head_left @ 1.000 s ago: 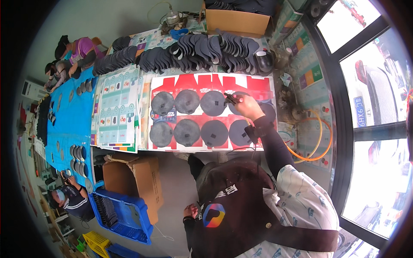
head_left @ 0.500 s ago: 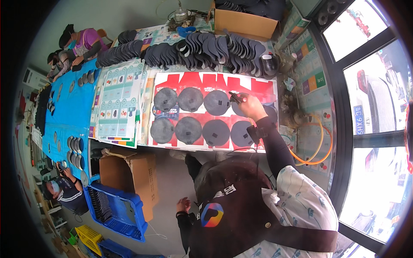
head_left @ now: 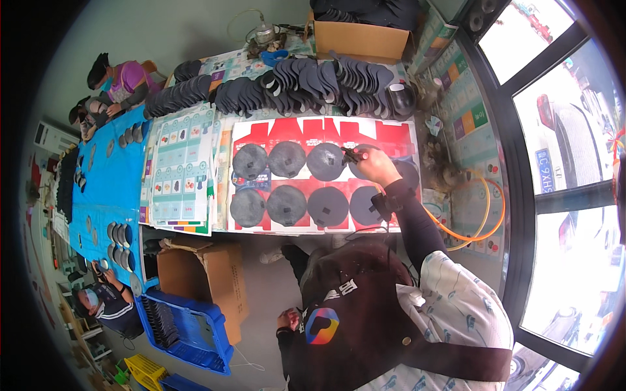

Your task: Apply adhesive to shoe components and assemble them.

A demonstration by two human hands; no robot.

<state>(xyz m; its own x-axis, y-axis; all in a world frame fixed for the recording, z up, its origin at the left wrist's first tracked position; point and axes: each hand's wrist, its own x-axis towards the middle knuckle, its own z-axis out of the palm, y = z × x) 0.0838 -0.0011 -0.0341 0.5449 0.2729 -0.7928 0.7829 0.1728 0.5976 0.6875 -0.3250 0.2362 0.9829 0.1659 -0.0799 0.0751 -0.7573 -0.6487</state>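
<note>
My right hand (head_left: 377,166) is closed around a small dark spray gun (head_left: 353,156) over the table. Its front end points left, at the upper-row dark grey disc (head_left: 326,162), which carries a whitish wet-looking patch. Several more dark round discs lie flat in two rows on the red and white sheet (head_left: 385,132), among them a disc in the lower row (head_left: 327,206). Part of the discs at the right end are hidden by my hand and forearm. My left hand (head_left: 289,318) hangs low by my apron, fingers loosely bent, with nothing visible in it.
Rows of stacked dark curved pieces (head_left: 293,85) line the table's back, before a cardboard box (head_left: 355,42). An orange hose (head_left: 450,232) loops at right. A cardboard carton (head_left: 228,280) and blue crate (head_left: 225,332) stand on the floor. Co-workers sit along the blue table (head_left: 107,186).
My right hand and the spray gun have shifted slightly left and down. A whitish patch now shows on the disc before the gun. My left hand has drawn in toward my apron.
</note>
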